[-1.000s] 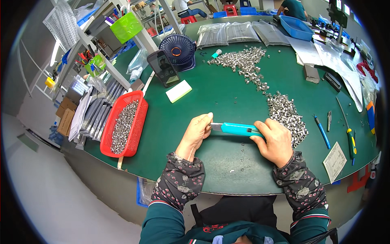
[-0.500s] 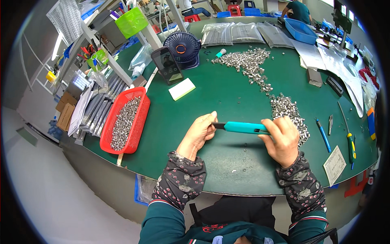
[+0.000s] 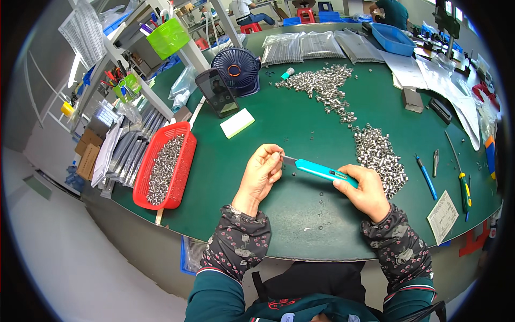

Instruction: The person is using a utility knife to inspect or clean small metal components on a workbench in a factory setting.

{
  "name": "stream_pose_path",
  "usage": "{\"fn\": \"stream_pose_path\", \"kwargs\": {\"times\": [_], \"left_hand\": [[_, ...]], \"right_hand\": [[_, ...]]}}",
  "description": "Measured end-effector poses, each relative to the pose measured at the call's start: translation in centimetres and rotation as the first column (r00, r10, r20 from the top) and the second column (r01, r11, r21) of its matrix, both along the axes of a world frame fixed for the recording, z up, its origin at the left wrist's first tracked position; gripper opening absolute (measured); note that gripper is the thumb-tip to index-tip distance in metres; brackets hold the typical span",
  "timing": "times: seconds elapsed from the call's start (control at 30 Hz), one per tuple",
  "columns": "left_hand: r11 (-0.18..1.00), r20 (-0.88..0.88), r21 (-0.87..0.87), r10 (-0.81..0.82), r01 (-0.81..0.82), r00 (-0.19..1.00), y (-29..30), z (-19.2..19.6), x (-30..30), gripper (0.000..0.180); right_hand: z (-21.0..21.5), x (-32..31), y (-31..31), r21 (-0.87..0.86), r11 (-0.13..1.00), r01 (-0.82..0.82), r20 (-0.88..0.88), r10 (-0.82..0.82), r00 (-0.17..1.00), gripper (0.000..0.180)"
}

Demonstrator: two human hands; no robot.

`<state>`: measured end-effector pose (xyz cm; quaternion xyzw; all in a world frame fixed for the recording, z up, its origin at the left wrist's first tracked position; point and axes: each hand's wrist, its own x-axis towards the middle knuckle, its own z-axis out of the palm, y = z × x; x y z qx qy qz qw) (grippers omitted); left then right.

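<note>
My right hand (image 3: pixel 367 193) is wrapped round the handle of a teal utility knife (image 3: pixel 321 170), whose dark blade points left. The blade tip meets the fingertips of my left hand (image 3: pixel 258 176). Thumb and forefinger there are pinched together; a tiny shiny piece shows between them, too small to name. Beside my right hand lies a heap of small metal rings (image 3: pixel 379 160), which joins a second spread of rings (image 3: pixel 322 85) farther back. A few loose specks lie on the green table (image 3: pixel 300 220) below the knife.
A red basket (image 3: pixel 185 174) of small metal parts stands at the left. Behind it are a phone (image 3: pixel 217 94), a blue fan (image 3: pixel 236 70) and a white pad (image 3: pixel 237 123). At the right lie a blue pen-like tool (image 3: pixel 426 180), a screwdriver (image 3: pixel 463 193) and a paper slip (image 3: pixel 442 217).
The knife has tilted, its handle end dropping toward me, and its blade now shows at my left fingertips. My right hand has moved slightly down and left.
</note>
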<state>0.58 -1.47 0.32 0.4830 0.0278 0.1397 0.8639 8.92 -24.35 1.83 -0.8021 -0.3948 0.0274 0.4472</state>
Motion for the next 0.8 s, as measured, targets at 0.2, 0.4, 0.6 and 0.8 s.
{"fn": "stream_pose_path", "kwargs": {"times": [0.2,0.4,0.6,0.8], "left_hand": [[0.999,0.038,0.035,0.025,-0.027,0.999,-0.5,0.0,0.0,0.011],[0.994,0.016,0.101,0.029,-0.031,0.999,-0.3,-0.5,0.0,0.013],[0.99,-0.024,-0.014,0.137,-0.137,0.99,0.0,-0.2,0.1,0.014],[0.981,-0.032,0.058,0.188,-0.185,0.982,-0.2,0.3,0.3,0.012]], "right_hand": [[0.3,-0.1,0.0,0.003,0.997,-0.08,-0.254,0.078,0.964,0.026],[0.5,-1.0,0.1,0.091,0.99,0.105,0.371,-0.132,0.919,0.023],[0.4,0.2,0.0,0.144,0.958,0.248,0.521,-0.287,0.804,0.026],[1.9,0.0,0.0,0.114,0.953,0.281,0.649,-0.286,0.705,0.024]]}}
